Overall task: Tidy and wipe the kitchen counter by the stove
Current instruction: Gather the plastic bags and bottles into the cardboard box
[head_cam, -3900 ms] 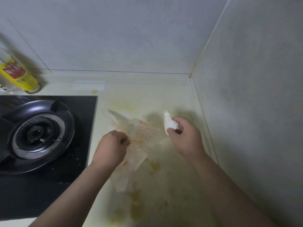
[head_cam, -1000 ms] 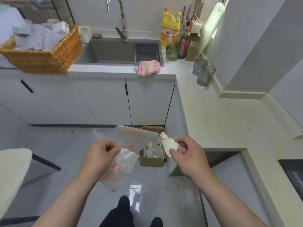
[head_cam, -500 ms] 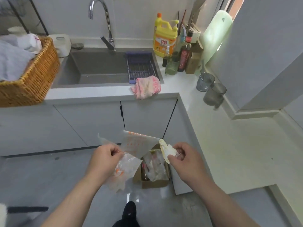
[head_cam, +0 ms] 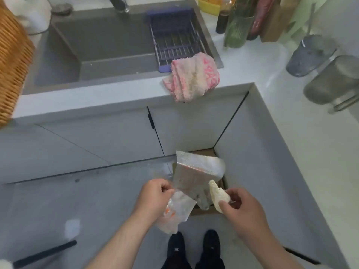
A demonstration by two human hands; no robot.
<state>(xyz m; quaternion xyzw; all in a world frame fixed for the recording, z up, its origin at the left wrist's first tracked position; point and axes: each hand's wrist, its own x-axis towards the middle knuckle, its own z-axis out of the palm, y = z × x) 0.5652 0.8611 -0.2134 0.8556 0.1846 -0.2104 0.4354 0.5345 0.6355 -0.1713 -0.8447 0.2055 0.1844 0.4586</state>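
Note:
My left hand (head_cam: 154, 197) grips a clear plastic bag (head_cam: 196, 172) with orange print, which hangs and fans out over the floor. My right hand (head_cam: 241, 207) pinches a crumpled pale-yellow scrap (head_cam: 217, 195) just right of the bag. Both are held above a brown cardboard box (head_cam: 204, 211) on the floor in the cabinet corner; the bag hides most of the box. A pink-and-white cloth (head_cam: 193, 77) lies bunched on the counter edge by the sink.
The grey sink (head_cam: 101, 45) holds a purple wire rack (head_cam: 174, 41). A wicker basket (head_cam: 11, 61) sits at left. Bottles and a green glass (head_cam: 238, 30) stand at the back, two grey cups (head_cam: 308, 55) at right. My feet (head_cam: 194, 249) stand on grey floor.
I turned from the stove corner to the sink side and stepped closer. Both hands carried the bag and scrap along and now hold them lower, over the floor box.

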